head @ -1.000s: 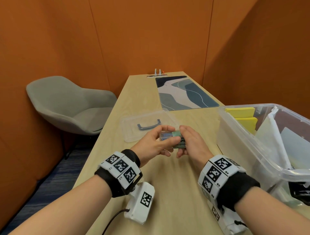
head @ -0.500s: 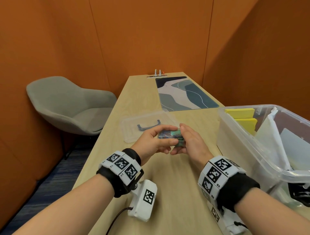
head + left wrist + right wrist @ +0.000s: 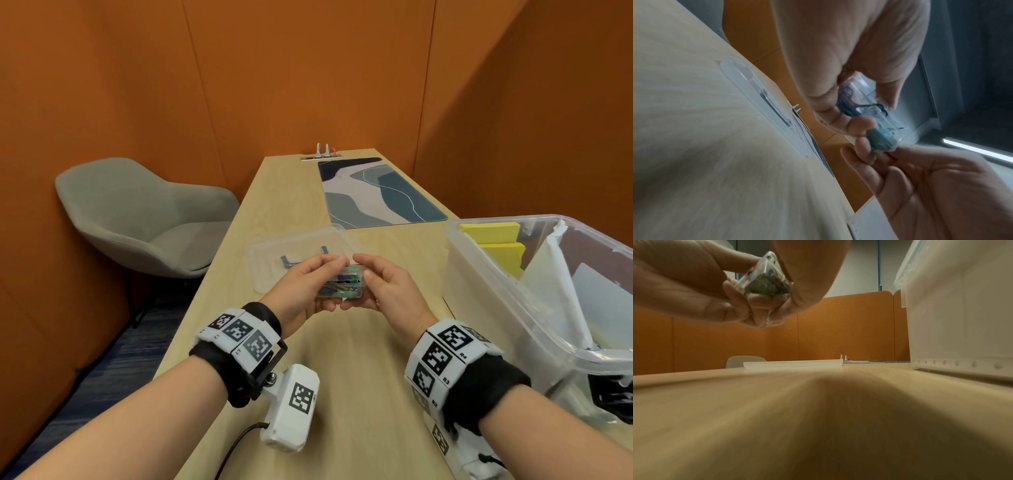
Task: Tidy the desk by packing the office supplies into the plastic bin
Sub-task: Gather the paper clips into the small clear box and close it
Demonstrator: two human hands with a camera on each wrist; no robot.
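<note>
While both sets of fingers [image 3: 334, 263] stay pinched on the small clear case of coloured paper clips [image 3: 340, 284], the left hand [image 3: 305, 291] and right hand [image 3: 387, 291] have lifted and tilted it since a second ago, so its broad face now shows to the head view. It is held above the worktop [image 3: 342, 377], left of the plastic bin [image 3: 479, 274], which already holds yellow pads [image 3: 489, 229] and papers. The bin's lid [image 3: 274, 253] lies just beyond the hands. Judgement: the case is being checked or closed; transfer to the bin remains outstanding.
</note>
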